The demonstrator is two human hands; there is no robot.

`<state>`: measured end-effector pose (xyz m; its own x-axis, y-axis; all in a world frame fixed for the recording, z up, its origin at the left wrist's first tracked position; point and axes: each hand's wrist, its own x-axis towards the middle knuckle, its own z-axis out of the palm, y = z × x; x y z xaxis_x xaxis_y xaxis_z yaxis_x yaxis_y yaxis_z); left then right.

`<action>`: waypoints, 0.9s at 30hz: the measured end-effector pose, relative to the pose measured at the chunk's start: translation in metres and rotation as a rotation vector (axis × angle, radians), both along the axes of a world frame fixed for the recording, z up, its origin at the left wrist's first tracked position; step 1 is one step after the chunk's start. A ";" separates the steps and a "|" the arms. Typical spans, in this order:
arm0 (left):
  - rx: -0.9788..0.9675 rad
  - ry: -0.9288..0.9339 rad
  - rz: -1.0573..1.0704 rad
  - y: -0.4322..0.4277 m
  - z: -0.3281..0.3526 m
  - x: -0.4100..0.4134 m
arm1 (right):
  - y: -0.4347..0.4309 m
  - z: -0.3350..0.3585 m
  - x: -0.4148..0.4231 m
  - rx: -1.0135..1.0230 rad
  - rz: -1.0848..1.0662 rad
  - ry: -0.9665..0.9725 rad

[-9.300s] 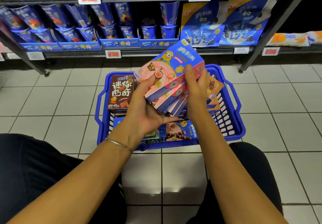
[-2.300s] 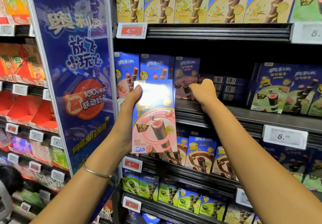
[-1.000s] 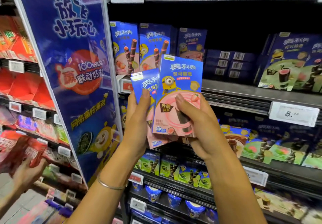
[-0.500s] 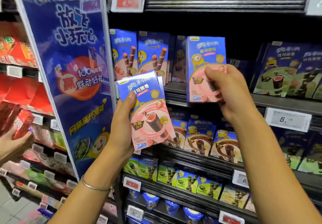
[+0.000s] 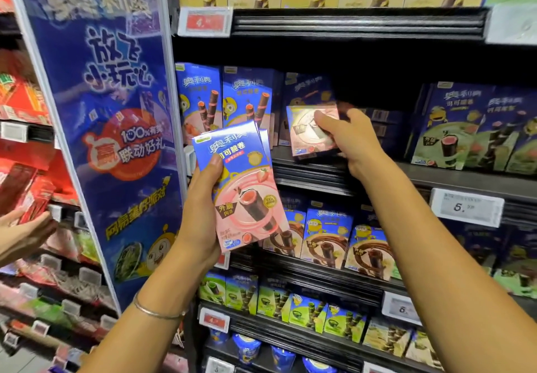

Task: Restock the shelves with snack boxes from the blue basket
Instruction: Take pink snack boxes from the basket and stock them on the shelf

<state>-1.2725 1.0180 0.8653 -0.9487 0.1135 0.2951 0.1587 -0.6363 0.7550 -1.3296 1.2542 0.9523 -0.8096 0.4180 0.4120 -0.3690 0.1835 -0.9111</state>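
Snack boxes (image 5: pixel 244 198): right hand (image 5: pixel 354 140) grips one at shelf (image 5: pixel 319 175), left hand (image 5: pixel 200 218) holds several.

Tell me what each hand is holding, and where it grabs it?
Left hand grips a stack of pink snack boxes by the left edge, thumb on front. Right hand holds a single box by its lower right side.

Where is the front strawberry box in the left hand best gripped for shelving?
Pinch the front strawberry box along its free right edge, coming from the right: the left hand wraps its left edge, thumb on the face, and it stands nearly upright.
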 end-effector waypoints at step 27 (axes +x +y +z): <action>-0.030 -0.059 -0.032 0.009 0.011 0.003 | -0.001 -0.001 -0.046 0.495 0.086 -0.289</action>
<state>-1.2690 1.0274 0.8766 -0.9600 0.1524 0.2350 0.0932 -0.6176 0.7810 -1.3753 1.2536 0.9516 -0.9407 0.1597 0.2992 -0.1506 0.5937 -0.7904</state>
